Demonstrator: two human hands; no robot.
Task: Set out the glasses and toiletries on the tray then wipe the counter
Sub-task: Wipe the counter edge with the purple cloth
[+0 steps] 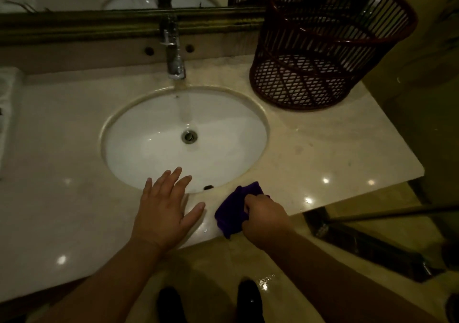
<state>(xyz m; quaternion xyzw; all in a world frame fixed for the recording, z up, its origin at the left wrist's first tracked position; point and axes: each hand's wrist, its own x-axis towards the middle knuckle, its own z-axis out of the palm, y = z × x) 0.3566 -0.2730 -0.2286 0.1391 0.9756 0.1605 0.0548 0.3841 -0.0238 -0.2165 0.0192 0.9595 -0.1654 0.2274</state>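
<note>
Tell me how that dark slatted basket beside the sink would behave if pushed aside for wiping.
Probably light: the basket is thin open slats and mesh. It would likely slide easily, since the counter looks glossy and slightly wet. It stands tall, so a push near its rim may tip it.

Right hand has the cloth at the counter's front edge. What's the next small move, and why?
Probably sweep the purple cloth rightward along the counter with the right hand: it grips the cloth on the front edge, wet-looking spots glint to its right, and the left hand lies flat near the sink.
</note>
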